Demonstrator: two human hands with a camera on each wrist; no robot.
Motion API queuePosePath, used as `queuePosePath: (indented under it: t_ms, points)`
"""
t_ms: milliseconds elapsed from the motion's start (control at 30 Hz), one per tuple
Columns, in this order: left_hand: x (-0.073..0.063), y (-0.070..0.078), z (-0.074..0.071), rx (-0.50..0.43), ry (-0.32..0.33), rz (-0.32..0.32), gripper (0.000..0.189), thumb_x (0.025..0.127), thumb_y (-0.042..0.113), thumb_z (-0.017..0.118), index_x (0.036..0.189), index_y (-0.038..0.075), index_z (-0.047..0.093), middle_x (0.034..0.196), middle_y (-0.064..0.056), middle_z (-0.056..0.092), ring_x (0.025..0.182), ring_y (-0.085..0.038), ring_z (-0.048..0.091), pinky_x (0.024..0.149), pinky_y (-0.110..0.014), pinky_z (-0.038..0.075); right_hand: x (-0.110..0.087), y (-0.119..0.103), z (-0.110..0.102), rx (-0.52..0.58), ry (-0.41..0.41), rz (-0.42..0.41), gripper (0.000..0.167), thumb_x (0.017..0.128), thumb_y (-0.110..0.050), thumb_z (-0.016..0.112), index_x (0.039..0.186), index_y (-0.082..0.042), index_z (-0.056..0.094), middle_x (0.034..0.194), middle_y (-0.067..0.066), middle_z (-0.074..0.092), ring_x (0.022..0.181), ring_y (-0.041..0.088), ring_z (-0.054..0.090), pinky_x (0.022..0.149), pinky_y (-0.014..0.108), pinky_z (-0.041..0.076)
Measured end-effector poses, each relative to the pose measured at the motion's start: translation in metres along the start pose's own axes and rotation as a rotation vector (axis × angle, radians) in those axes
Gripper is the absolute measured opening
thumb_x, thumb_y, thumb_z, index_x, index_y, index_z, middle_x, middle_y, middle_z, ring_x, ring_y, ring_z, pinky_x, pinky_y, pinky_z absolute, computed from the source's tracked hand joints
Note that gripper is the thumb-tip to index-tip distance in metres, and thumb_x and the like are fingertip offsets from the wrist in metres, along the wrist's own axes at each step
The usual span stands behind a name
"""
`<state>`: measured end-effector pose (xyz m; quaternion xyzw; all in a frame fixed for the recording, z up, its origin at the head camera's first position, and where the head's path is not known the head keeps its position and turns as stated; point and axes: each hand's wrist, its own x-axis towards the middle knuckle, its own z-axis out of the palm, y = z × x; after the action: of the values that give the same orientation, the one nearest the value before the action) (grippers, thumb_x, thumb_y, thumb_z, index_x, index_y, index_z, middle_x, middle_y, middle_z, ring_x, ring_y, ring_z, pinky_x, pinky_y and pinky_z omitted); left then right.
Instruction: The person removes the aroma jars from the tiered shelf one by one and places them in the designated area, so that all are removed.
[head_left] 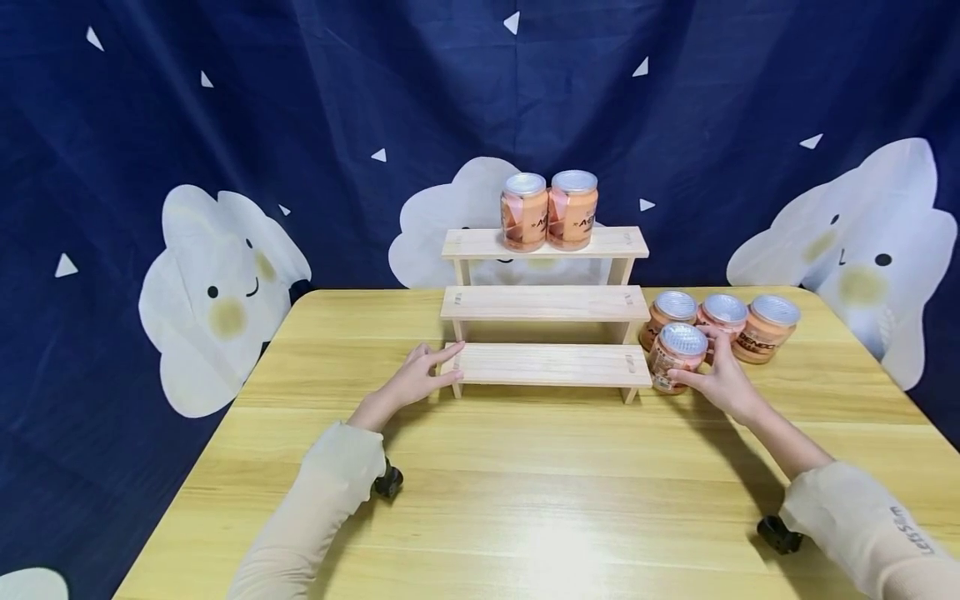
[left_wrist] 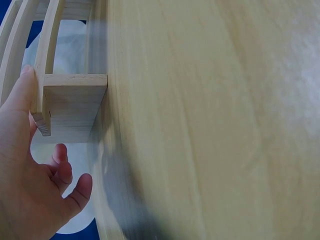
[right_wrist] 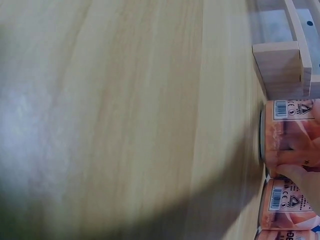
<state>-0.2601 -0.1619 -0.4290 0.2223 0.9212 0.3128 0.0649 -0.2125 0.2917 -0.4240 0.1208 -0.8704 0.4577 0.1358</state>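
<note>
My right hand (head_left: 720, 375) grips an orange-labelled can (head_left: 672, 367) with a silver lid, thumb at the front and fingers round the far side. The can is upright, close to the tabletop, beside the right end of the lowest step. In the right wrist view my thumb (right_wrist: 295, 172) lies against the can's label (right_wrist: 287, 142). My left hand (head_left: 412, 375) holds the left end of the three-step wooden stand (head_left: 547, 364) at its lowest board, between thumb and index finger. The other fingers (left_wrist: 62, 172) hang loosely below, off the wood.
Two matching cans (head_left: 524, 218) stand side by side on the top step. Three more cans (head_left: 765, 333) stand in a row on the wooden table (head_left: 525, 483), right of the stand and behind the held can. A dark blue curtain (head_left: 360, 100) with cloud prints hangs behind.
</note>
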Motion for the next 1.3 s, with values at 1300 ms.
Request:
queuePosePath:
  t_ms: [1300]
  points:
    - [-0.001, 0.0, 0.0, -0.003, -0.008, -0.015, 0.059, 0.088, 0.039, 0.058, 0.141, 0.023, 0.037, 0.088, -0.01, 0.039, 0.081, -0.02, 0.031, 0.069, -0.032, 0.031, 0.094, -0.1, 0.003, 0.12, 0.084, -0.04, 0.076, 0.085, -0.009, 0.064, 0.144, -0.007, 0.016, 0.128, 0.022, 0.036, 0.117, 0.032, 0.041, 0.094, 0.044, 0.038]
